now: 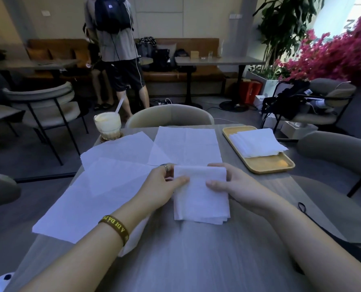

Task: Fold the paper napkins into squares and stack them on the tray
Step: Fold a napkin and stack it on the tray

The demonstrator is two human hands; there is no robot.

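A folded white napkin (200, 199) lies on the grey table in front of me, its top edge lifted. My left hand (165, 184) pinches its upper left corner between thumb and fingers. My right hand (228, 184) pinches the upper right corner the same way. Unfolded napkins lie spread out: one large sheet (95, 197) at the left, another (120, 148) behind it, and a third (186, 146) in the middle. A wooden tray (266, 165) at the right holds a stack of folded napkins (257, 144).
A glass with a creamy drink and a straw (108, 125) stands at the table's far left corner. Chairs surround the table. A person with a backpack (114, 39) stands beyond it. Pink flowers (333, 53) and a plant fill the right background.
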